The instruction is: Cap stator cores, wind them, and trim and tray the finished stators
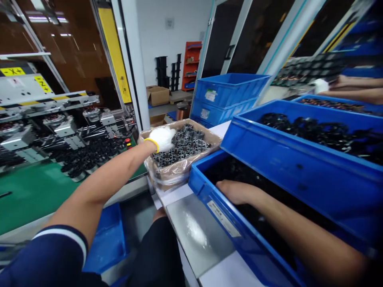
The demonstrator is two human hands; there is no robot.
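Left hand [162,138] at carton [172,175] — grey parts [191,144]; right hand [233,191] in bin [199,184] — black parts [231,168]

X on yellow label [12,71], bin label [223,218] illegible

One plastic-lined carton [172,175], two blue bins [293,159] of black parts [311,128], one orange rack [191,60] (metal parts [191,144] too many to count).

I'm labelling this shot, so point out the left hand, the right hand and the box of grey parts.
Left hand [163,138]: head view, its gloved middle.
Right hand [235,192]: head view, middle of its visible part.
Box [172,176]: head view, its plastic-covered near wall.
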